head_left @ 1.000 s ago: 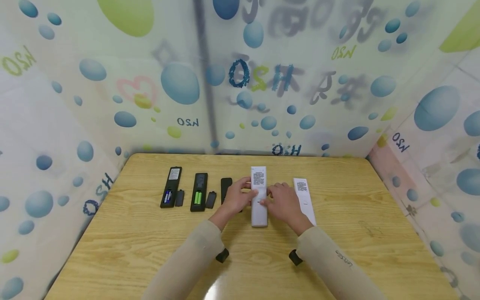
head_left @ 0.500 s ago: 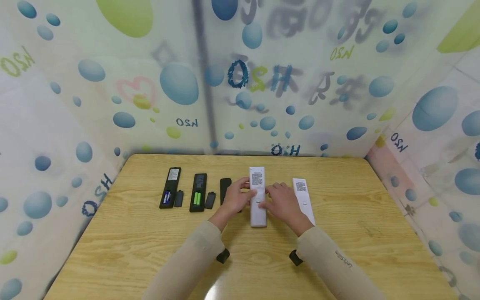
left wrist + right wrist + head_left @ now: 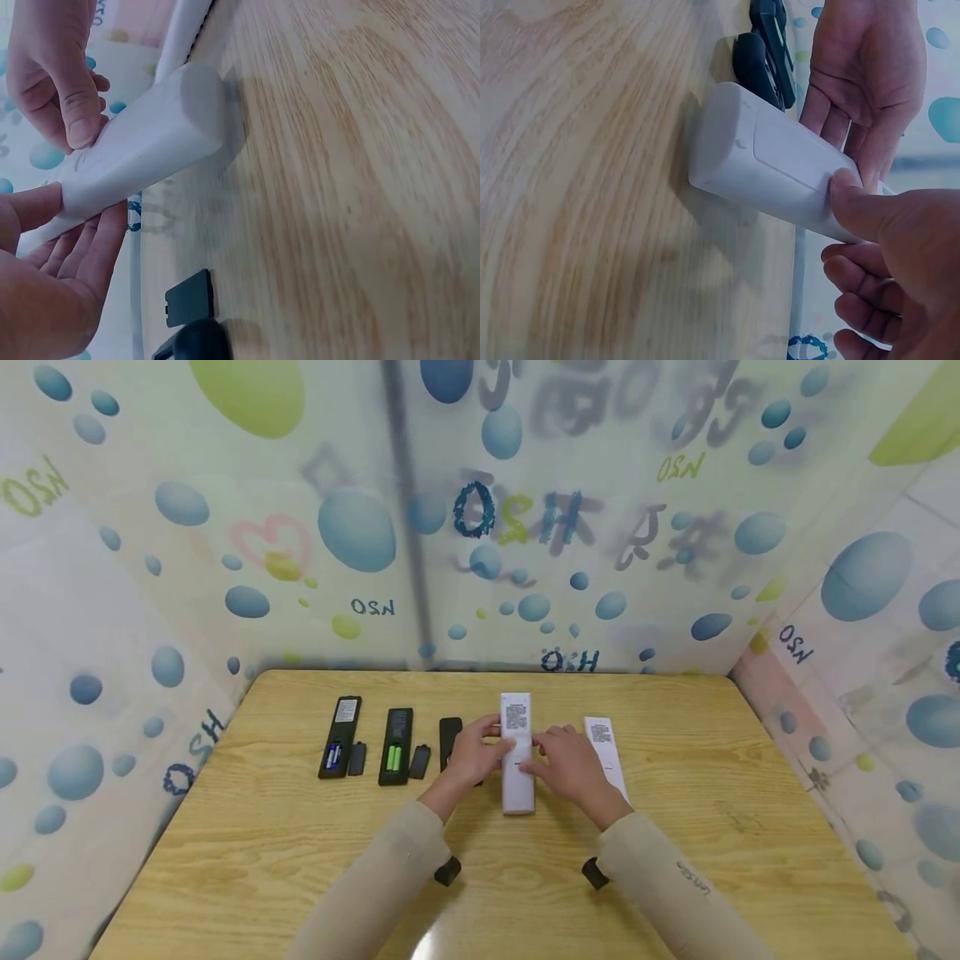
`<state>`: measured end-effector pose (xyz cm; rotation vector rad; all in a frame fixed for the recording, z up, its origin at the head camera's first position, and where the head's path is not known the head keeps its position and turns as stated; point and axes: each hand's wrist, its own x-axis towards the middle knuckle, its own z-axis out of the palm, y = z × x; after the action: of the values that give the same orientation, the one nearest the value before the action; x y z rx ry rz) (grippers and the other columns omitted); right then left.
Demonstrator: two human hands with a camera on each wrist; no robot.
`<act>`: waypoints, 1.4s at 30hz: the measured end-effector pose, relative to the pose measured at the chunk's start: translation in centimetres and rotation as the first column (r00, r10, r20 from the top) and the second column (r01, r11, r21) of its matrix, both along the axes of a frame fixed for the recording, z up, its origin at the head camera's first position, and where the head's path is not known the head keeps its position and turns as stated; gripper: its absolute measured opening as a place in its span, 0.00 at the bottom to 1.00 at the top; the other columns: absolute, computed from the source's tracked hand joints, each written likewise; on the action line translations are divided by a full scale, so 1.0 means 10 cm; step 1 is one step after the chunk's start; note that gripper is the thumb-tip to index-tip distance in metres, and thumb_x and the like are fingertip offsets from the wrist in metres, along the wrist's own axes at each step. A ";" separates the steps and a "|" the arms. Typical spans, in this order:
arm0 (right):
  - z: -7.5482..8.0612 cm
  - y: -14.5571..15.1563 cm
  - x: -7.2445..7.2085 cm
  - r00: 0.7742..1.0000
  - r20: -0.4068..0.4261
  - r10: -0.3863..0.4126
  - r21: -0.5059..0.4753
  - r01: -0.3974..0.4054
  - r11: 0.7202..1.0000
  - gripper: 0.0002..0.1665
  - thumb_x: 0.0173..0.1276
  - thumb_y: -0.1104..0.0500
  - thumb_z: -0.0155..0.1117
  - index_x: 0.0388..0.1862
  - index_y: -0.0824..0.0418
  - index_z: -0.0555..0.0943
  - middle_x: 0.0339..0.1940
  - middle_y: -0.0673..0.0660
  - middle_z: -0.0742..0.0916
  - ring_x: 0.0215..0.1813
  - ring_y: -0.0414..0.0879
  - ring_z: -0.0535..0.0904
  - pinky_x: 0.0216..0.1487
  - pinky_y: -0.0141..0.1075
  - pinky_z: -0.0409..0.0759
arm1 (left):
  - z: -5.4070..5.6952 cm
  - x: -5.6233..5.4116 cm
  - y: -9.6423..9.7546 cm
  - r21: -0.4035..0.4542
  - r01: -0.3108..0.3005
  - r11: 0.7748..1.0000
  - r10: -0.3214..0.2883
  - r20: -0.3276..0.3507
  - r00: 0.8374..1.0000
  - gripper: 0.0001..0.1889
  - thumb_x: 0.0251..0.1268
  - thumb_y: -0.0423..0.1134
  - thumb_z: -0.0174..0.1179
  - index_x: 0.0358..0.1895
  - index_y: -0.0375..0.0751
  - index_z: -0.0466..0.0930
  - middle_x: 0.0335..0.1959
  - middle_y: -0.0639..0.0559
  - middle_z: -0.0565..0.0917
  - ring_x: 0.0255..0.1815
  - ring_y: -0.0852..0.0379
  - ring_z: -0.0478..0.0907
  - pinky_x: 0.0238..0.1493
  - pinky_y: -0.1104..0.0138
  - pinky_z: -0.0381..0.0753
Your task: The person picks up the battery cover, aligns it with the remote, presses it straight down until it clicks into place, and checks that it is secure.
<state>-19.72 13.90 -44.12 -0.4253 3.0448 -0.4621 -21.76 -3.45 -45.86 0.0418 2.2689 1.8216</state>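
Note:
A white remote control (image 3: 517,793) is held back side up over the table, its printed label toward the far end. My left hand (image 3: 472,753) grips it from the left; in the left wrist view the thumb lies on top and the fingers pass underneath. From the other side my right hand (image 3: 572,767) holds it, the thumb on the battery cover (image 3: 791,150) and the other fingers curled by the edge. The cover sits in place on the remote. A second white remote (image 3: 604,745) lies just right of my right hand, partly hidden by it.
Left of my hands lie a black remote (image 3: 340,735) with blue batteries (image 3: 334,756), another black remote (image 3: 400,724) with green batteries (image 3: 393,758), and loose covers (image 3: 357,758) beside them. A third black remote (image 3: 450,728) is partly behind my left hand. A patterned wall (image 3: 300,635) borders the table.
The head view has shifted slightly. Both hands keep their hold on the white remote, and its cover stays in place.

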 end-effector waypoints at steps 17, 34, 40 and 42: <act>0.05 0.66 -0.01 0.997 -0.081 -0.021 0.085 0.027 0.996 0.23 0.67 0.45 0.65 0.52 0.59 0.83 0.39 0.56 0.86 0.44 0.53 0.78 0.44 0.50 0.78 | -0.07 -0.08 0.38 0.040 -0.018 0.999 0.013 0.107 0.994 0.24 0.69 0.36 0.59 0.67 0.42 0.72 0.54 0.43 0.80 0.43 0.52 0.83 0.39 0.64 0.87; 0.15 1.06 -0.03 0.995 -0.021 -0.095 0.113 0.097 0.989 0.24 0.67 0.45 0.65 0.52 0.61 0.82 0.40 0.58 0.86 0.46 0.56 0.78 0.48 0.55 0.76 | -0.15 -0.14 0.78 -0.014 -0.015 1.000 0.017 0.146 0.989 0.22 0.67 0.35 0.61 0.64 0.40 0.75 0.47 0.46 0.83 0.38 0.58 0.82 0.37 0.65 0.85; 0.11 1.10 -0.03 0.994 -0.006 -0.105 0.114 0.105 0.988 0.24 0.67 0.44 0.65 0.53 0.61 0.82 0.40 0.57 0.85 0.44 0.54 0.77 0.46 0.53 0.76 | -0.18 -0.16 0.84 -0.022 0.001 1.000 0.003 0.153 0.988 0.22 0.68 0.36 0.60 0.64 0.37 0.74 0.47 0.45 0.84 0.39 0.57 0.83 0.38 0.66 0.86; 0.11 1.11 -0.03 0.994 0.003 -0.111 0.109 0.110 0.988 0.25 0.67 0.44 0.64 0.53 0.61 0.82 0.40 0.57 0.85 0.43 0.54 0.77 0.46 0.52 0.75 | -0.20 -0.17 0.85 -0.025 0.003 1.000 0.002 0.169 0.986 0.23 0.68 0.36 0.60 0.64 0.37 0.74 0.48 0.45 0.84 0.40 0.57 0.83 0.38 0.66 0.86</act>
<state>-20.05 24.95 -43.04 -0.2496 3.0775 -0.2987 -23.50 5.09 -47.83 -0.1122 2.1735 1.7252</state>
